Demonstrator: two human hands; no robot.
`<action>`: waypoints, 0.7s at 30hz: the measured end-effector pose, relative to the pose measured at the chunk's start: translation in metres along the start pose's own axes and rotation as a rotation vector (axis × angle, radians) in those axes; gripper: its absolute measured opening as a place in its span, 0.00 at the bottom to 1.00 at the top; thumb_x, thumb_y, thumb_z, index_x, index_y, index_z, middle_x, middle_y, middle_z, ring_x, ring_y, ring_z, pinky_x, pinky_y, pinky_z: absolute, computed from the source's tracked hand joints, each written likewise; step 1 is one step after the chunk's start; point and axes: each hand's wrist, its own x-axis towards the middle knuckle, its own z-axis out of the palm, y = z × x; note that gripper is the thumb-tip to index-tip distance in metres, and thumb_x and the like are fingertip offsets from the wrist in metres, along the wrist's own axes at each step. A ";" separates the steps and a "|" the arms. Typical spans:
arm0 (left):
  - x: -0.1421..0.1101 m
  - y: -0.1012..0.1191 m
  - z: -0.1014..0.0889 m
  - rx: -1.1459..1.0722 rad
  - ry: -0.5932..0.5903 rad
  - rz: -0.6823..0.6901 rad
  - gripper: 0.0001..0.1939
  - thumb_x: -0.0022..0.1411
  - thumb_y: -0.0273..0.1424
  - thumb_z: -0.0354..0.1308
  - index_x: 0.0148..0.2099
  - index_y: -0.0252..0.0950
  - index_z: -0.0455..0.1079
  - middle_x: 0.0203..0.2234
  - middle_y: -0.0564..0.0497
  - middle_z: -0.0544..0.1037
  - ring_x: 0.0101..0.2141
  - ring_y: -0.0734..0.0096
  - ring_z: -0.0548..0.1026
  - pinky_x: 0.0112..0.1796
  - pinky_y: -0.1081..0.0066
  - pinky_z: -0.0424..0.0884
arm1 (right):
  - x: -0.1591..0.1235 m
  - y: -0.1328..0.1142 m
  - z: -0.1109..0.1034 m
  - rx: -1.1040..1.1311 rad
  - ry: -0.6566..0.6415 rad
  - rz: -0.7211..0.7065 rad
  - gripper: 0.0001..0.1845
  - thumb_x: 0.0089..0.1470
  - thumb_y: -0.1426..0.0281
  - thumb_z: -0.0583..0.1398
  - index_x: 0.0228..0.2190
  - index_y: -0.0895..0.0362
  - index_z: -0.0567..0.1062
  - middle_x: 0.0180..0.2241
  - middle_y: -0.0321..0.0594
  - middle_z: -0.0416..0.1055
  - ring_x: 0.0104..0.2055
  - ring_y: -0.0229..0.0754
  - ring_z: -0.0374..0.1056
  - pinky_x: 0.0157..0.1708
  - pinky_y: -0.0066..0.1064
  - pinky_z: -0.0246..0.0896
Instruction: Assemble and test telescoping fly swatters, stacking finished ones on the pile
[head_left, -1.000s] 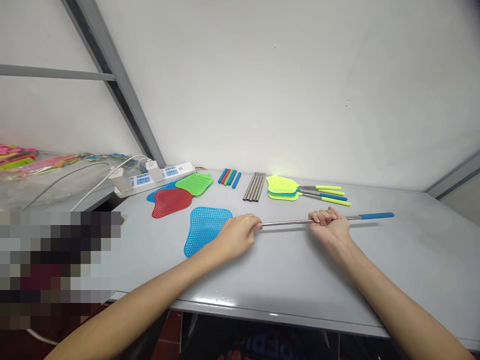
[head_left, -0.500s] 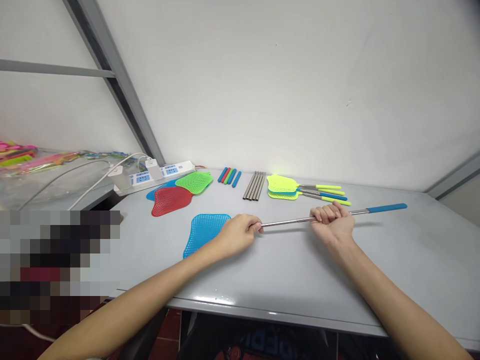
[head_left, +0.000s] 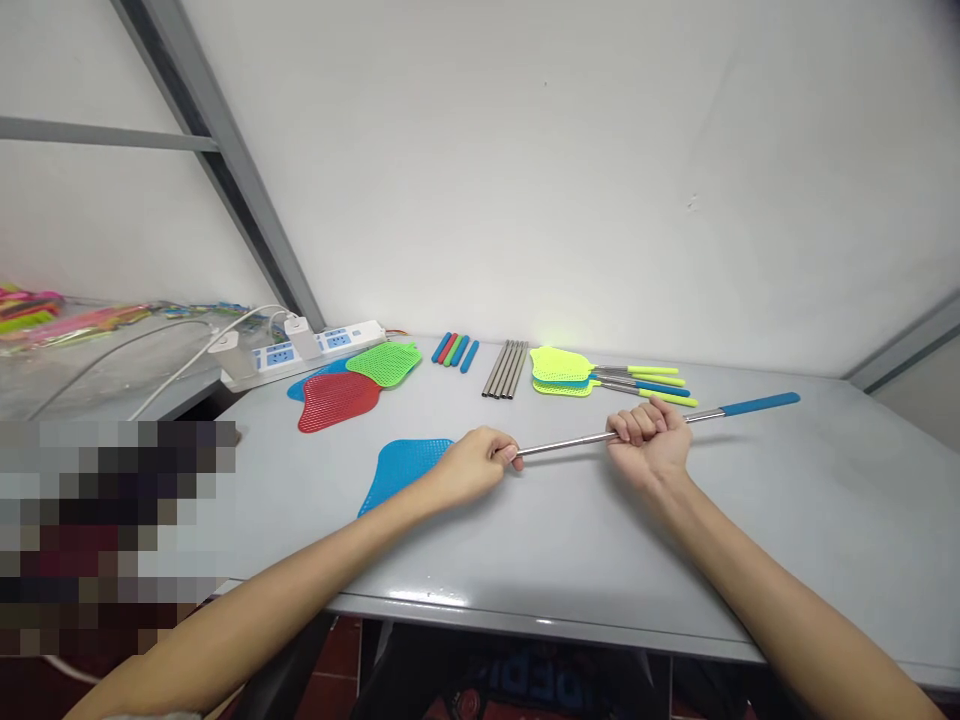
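Head view: a telescopic steel rod (head_left: 570, 444) with a blue foam grip (head_left: 761, 403) is held across a grey table (head_left: 825, 510) by both hands, which are kept apart along the shaft for a two-point hold. The left hand (head_left: 469, 468) is closed on the rod's bare end, just beside a blue mesh swatter head (head_left: 401, 472). The right hand (head_left: 649, 442) is clamped in a fist nearer the grip, wrist bent. Parts are grouped by kind along the far side: red mesh head (head_left: 337, 402), green mesh head (head_left: 384, 364), coloured foam grips (head_left: 454, 349), steel tubes (head_left: 499, 369), assembled fly swatters (head_left: 562, 365).
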 end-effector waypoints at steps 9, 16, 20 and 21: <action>0.003 -0.008 -0.005 0.002 -0.018 0.002 0.18 0.54 0.36 0.42 0.28 0.34 0.71 0.13 0.56 0.56 0.18 0.78 0.54 0.20 0.76 0.48 | -0.001 0.009 -0.007 -0.022 -0.025 0.036 0.20 0.43 0.75 0.50 0.14 0.57 0.40 0.11 0.28 0.29 0.13 0.33 0.30 0.10 0.24 0.41; 0.001 -0.007 -0.004 0.035 -0.005 -0.016 0.18 0.55 0.37 0.42 0.29 0.34 0.71 0.14 0.55 0.59 0.18 0.77 0.56 0.20 0.76 0.47 | -0.002 0.014 -0.009 0.015 -0.020 0.087 0.20 0.44 0.75 0.50 0.14 0.57 0.41 0.12 0.28 0.29 0.13 0.33 0.29 0.10 0.25 0.40; 0.001 -0.005 -0.001 0.026 -0.007 -0.013 0.18 0.55 0.37 0.42 0.28 0.34 0.71 0.15 0.54 0.62 0.19 0.77 0.57 0.20 0.76 0.49 | -0.005 0.017 -0.007 0.020 0.005 0.114 0.20 0.43 0.75 0.50 0.14 0.56 0.41 0.12 0.27 0.29 0.13 0.33 0.29 0.10 0.24 0.39; 0.001 -0.005 -0.001 0.023 -0.008 -0.011 0.18 0.55 0.36 0.42 0.28 0.34 0.71 0.15 0.54 0.63 0.19 0.77 0.57 0.20 0.76 0.49 | -0.006 0.017 -0.007 0.021 0.008 0.119 0.20 0.43 0.75 0.50 0.14 0.56 0.41 0.12 0.27 0.29 0.13 0.33 0.29 0.10 0.25 0.39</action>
